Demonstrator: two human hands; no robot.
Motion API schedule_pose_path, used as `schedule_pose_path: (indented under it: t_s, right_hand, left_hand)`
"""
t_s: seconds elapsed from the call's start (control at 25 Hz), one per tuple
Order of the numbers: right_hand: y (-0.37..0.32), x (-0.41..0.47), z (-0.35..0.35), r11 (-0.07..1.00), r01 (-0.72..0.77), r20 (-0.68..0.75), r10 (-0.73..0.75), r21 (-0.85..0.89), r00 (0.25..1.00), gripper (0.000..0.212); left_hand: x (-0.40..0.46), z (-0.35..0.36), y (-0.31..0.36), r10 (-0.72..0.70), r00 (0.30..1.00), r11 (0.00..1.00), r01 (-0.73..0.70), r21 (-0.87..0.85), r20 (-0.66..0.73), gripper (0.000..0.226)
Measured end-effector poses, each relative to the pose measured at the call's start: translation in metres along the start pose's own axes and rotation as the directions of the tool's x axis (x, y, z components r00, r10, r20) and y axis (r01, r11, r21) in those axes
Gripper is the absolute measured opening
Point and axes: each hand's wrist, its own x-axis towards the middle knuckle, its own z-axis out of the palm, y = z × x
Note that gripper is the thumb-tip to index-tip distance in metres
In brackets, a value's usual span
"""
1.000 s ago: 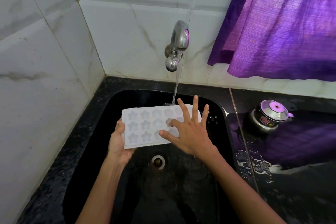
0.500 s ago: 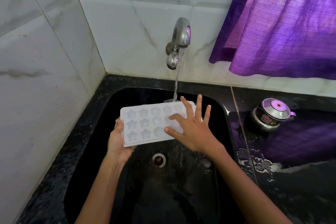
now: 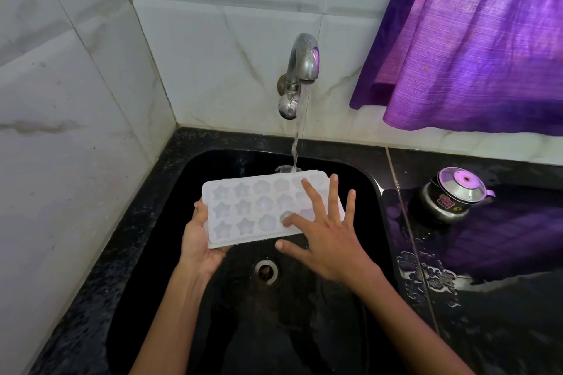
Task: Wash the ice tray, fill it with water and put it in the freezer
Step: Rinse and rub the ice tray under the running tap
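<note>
At frame centre, the left hand [image 3: 199,240] grips the ice tray [image 3: 243,210] over the sink [image 3: 359,179]. The right hand [image 3: 329,234], fingers spread, has slid across its cups: rinsing continues under the tap [image 3: 301,64].

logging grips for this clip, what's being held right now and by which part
The left hand grips the ice tray by its left short end. The right hand holds nothing; its spread fingers rest on the tray's right side.

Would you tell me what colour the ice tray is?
White, slightly translucent ice tray; clearest in the head view.
</note>
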Motion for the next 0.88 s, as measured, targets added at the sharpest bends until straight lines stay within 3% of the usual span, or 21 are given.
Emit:
schedule_pose_path:
  t_s: [0.2, 0.36, 0.88]
  right_hand:
    - [0.000, 0.006, -0.002, 0.986, -0.055, -0.025, 0.052, -0.159, 0.998, 0.064]
    - [-0.008, 0.005, 0.000, 0.992, -0.040, -0.007, 0.040, -0.120, 0.999, 0.076]
    - [-0.008, 0.006, -0.008, 0.980, -0.111, -0.022, 0.109, -0.165, 0.994, 0.072]
  left_hand:
    - [0.001, -0.002, -0.002, 0.018, 1.000, 1.000, -0.017, 0.011, -0.009, 0.047]
    - [0.000, -0.001, -0.004, 0.003, 1.000, 1.000, -0.003, 0.004, 0.007, 0.047]
    - [0.003, -0.003, -0.004, -0.007, 1.000, 1.000, 0.007, -0.031, 0.018, 0.049]
